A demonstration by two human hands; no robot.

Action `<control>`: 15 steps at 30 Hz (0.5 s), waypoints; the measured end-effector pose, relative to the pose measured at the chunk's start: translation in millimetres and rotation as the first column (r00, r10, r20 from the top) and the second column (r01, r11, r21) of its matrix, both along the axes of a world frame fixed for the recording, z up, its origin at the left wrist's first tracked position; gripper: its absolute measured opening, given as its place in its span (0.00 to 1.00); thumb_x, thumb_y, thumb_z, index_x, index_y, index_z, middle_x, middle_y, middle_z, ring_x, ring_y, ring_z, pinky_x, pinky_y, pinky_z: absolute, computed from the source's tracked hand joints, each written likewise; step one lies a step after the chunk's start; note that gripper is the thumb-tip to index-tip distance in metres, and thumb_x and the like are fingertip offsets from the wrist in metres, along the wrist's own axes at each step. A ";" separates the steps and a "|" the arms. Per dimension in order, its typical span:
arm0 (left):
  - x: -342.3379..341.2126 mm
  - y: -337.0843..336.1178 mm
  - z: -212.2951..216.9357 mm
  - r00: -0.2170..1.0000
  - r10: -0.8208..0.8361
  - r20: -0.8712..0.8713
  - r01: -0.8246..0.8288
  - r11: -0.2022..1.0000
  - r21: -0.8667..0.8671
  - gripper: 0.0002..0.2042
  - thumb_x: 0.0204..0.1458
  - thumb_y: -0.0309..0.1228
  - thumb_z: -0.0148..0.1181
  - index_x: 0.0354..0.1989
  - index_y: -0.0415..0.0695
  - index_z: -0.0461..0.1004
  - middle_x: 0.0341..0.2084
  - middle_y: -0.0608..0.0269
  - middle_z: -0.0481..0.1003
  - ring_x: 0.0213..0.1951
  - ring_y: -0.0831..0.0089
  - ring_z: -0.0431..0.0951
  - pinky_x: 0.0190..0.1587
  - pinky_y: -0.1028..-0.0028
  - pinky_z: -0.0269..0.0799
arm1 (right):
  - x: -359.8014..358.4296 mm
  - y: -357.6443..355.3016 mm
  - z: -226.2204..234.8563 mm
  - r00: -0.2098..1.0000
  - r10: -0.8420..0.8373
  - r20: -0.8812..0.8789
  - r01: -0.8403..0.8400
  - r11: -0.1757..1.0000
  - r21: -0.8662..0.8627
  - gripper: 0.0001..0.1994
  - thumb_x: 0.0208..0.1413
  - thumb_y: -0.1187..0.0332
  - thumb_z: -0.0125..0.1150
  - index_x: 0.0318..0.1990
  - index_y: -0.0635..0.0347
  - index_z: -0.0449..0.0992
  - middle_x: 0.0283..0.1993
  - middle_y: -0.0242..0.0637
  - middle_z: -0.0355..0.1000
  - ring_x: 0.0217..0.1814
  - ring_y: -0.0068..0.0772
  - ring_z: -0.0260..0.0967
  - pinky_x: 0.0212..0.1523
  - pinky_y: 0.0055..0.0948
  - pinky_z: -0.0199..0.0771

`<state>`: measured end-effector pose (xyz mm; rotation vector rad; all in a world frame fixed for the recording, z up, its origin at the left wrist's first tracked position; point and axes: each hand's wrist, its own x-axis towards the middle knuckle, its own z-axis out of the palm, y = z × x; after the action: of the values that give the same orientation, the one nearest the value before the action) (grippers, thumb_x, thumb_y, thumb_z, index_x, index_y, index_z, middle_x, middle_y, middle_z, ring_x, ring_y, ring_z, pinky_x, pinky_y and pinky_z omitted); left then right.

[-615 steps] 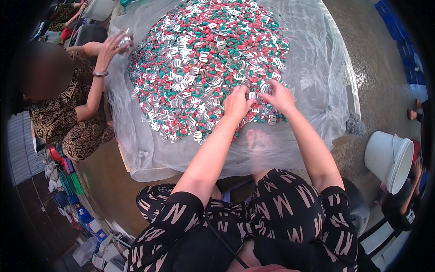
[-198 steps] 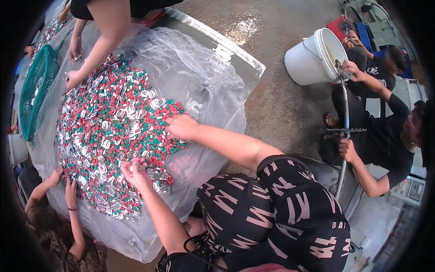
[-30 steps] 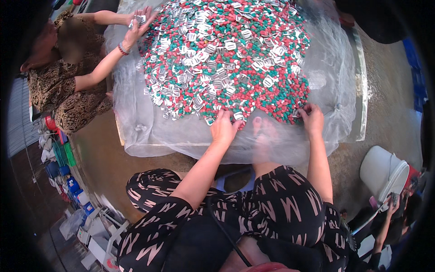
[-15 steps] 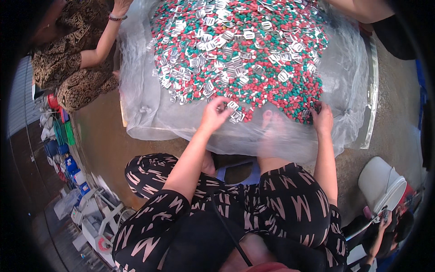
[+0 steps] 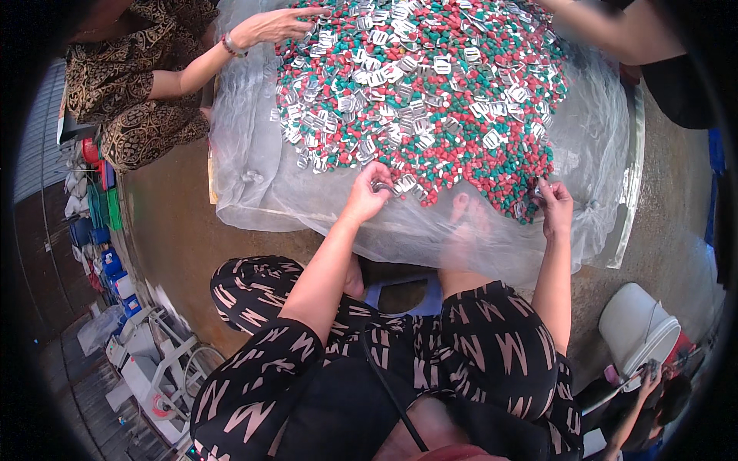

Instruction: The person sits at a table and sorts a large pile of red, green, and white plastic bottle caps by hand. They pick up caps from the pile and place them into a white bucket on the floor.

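Observation:
A heap of small red, green and white pebble-like pieces point(image 5: 450, 165), mixed with flat silver slide buckles point(image 5: 407, 184), lies on a sheet of translucent mesh point(image 5: 265, 203). At the heap's near edge my left hand point(image 5: 367, 196) is closed, fingers curled round dark-looking metal buckles, beside a small cluster of loose ones. My right hand point(image 5: 557, 206), at the heap's near right corner, pinches a small shiny metal piece that looks like a buckle; the fingers partly hide it. Between my hands, my bare foot point(image 5: 465, 215) rests by the heap, seen through the mesh.
A co-worker's hand point(image 5: 280, 27) reaches over the heap from the left; another person's arm point(image 5: 592, 27) comes in at the far right. A white bucket point(image 5: 634, 323) stands on the wet floor at right. Bottles and containers point(image 5: 115, 269) line the left side.
The view has shifted slightly. The co-worker's hand at the left has come in over the heap. My right hand has turned, now showing a metal piece at its fingertips; my left stays near the buckle cluster.

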<state>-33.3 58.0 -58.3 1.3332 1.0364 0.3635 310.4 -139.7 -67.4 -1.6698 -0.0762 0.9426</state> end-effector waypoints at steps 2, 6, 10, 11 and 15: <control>2.8 -6.0 -0.2 0.983 -0.100 -0.154 0.122 0.983 0.137 0.15 0.40 0.16 0.59 0.38 0.44 0.71 0.28 0.65 0.70 0.32 0.78 0.72 0.36 0.76 0.70 | -7.0 8.9 13.1 0.978 -0.141 -0.151 0.159 0.981 0.112 0.14 0.50 0.72 0.64 0.21 0.52 0.62 0.33 0.36 0.75 0.25 0.19 0.65 0.24 0.19 0.65; 20.7 -25.5 7.2 0.804 -0.092 -0.587 0.459 0.724 0.515 0.21 0.39 0.29 0.67 0.46 0.52 0.74 0.31 0.63 0.70 0.32 0.64 0.76 0.33 0.66 0.71 | 3.9 -9.1 -1.4 1.000 -0.019 0.017 0.018 1.000 0.015 0.11 0.51 0.70 0.64 0.23 0.56 0.65 0.29 0.32 0.71 0.30 0.26 0.71 0.27 0.26 0.69; 23.3 -25.7 -4.2 0.824 -0.012 -0.566 0.323 0.830 0.454 0.12 0.39 0.31 0.68 0.33 0.47 0.75 0.34 0.62 0.70 0.33 0.59 0.75 0.34 0.64 0.72 | -7.0 -10.1 1.2 0.737 0.377 0.561 -0.086 0.876 -0.475 0.08 0.51 0.66 0.63 0.34 0.57 0.72 0.31 0.38 0.70 0.35 0.38 0.72 0.33 0.35 0.70; 19.7 -22.9 -11.3 0.894 0.007 -0.447 0.228 0.853 0.470 0.11 0.38 0.32 0.68 0.31 0.45 0.75 0.34 0.61 0.70 0.32 0.58 0.75 0.34 0.64 0.71 | -9.8 -14.9 -0.7 0.636 0.483 0.602 -0.132 0.836 -0.532 0.10 0.50 0.65 0.63 0.38 0.56 0.72 0.32 0.39 0.70 0.36 0.41 0.72 0.34 0.36 0.69; -7.1 -3.9 -4.7 0.939 -0.013 -0.344 0.171 0.886 0.431 0.11 0.38 0.34 0.68 0.25 0.42 0.73 0.32 0.56 0.70 0.31 0.55 0.74 0.35 0.64 0.71 | -34.7 -17.5 5.9 0.513 0.680 0.524 -0.204 0.690 -0.695 0.20 0.42 0.62 0.69 0.44 0.53 0.73 0.37 0.43 0.70 0.40 0.49 0.69 0.39 0.41 0.68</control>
<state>-40.4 54.2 -63.0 1.9140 1.2055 0.3258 275.7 -157.3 -61.5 -2.6153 -0.9803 0.5741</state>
